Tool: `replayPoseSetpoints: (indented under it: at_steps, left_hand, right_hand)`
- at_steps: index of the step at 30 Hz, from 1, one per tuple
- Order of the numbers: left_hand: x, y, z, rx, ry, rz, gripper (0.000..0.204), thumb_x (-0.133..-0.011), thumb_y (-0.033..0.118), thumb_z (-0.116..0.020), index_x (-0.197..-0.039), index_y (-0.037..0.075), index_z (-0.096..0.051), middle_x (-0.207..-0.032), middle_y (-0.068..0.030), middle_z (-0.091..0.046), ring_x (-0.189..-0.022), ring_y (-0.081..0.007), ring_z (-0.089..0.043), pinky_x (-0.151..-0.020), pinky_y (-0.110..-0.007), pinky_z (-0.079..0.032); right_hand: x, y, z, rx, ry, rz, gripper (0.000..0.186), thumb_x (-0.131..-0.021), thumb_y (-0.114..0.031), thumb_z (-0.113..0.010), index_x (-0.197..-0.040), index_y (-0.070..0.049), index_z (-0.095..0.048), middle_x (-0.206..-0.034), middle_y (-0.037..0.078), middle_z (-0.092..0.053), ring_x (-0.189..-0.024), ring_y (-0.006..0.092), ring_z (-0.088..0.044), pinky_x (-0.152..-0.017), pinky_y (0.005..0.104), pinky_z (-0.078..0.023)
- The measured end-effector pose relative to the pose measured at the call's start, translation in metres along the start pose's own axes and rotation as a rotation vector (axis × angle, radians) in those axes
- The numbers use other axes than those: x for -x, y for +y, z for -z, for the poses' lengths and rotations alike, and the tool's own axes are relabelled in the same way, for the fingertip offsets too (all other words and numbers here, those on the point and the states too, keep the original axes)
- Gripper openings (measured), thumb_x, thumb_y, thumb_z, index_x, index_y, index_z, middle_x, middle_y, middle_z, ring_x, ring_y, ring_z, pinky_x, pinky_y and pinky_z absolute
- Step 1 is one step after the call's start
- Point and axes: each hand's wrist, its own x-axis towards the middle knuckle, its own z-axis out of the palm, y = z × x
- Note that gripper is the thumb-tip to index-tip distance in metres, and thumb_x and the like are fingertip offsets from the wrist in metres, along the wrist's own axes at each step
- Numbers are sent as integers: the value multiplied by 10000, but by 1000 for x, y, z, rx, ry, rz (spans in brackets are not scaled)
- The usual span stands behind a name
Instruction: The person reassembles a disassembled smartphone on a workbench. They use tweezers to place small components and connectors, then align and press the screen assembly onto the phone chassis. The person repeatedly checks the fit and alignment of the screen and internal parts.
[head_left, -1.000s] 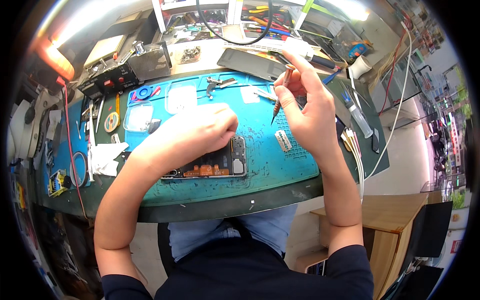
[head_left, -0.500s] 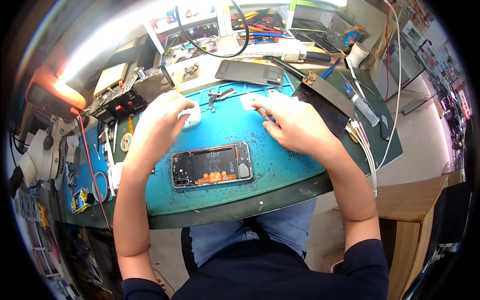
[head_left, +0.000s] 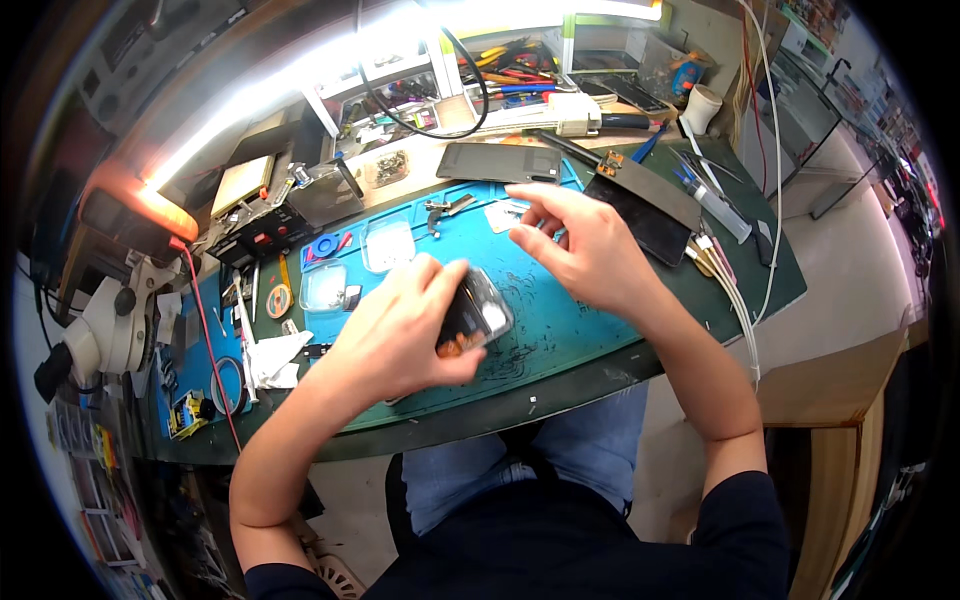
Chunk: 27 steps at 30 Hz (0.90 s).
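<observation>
My left hand (head_left: 395, 325) is closed around an opened smartphone (head_left: 482, 308), gripping it across its long sides. The phone looks tilted; black inner parts and a bit of orange ribbon show past my fingers, and the rest is covered by the hand. To the right, my right hand (head_left: 590, 250) hovers over the blue mat (head_left: 550, 330) with thumb and fingers apart and nothing visible between them. Beneath its fingertips lies a small white piece (head_left: 500, 217). A small metal-and-black phone part (head_left: 436, 215) rests on the mat between the hands.
Two clear plastic boxes (head_left: 387, 246) sit left of the small part. A dark phone back panel (head_left: 498, 161) lies at the far edge. On the right are a black screen (head_left: 638, 222), a syringe (head_left: 722, 214) and white cables (head_left: 728, 285). A black-and-red bench device (head_left: 262, 235) stands at the left.
My left hand has moved from the clear box to the phone and grasped it, turning it from its flat position. The thin tool in my right hand is no longer seen there; its fingers have opened.
</observation>
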Motion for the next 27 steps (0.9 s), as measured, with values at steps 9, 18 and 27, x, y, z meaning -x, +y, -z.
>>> replayPoseSetpoints:
  at_steps: [9, 18, 27]
  left_hand:
    - [-35, -18, 7, 962, 115, 424, 748, -1009, 478, -653, -1474, -36, -370, -1082, -127, -612, -955, -181, -644, -795, -353, -600]
    - [7, -27, -19, 1345, 16, 439, 608, -1089, 516, -516, -1388, -11, -471, -1222, -182, -613, -1097, -228, -659, -1000, -367, -574]
    - [48, -61, -38, 1067, 186, 376, 289, -1062, 105, -604, -1305, -51, -594, -1141, -141, -682, -995, -167, -692, -891, -321, -602]
  right_hand:
    - [49, -54, -36, -266, -118, -67, 731, -942, -350, -770, -1485, 43, -479, -1203, 250, -716, -1090, 319, -730, -858, 421, -595]
    - [38, -60, -14, 460, -92, 189, 393, -902, -26, -666, -1291, -79, -665, -942, 165, -741, -811, 336, -732, -694, 427, -568]
    - [32, -51, -19, 719, -61, 564, 469, -769, 41, -636, -1213, -88, -716, -1108, 82, -762, -973, 260, -736, -803, 395, -568]
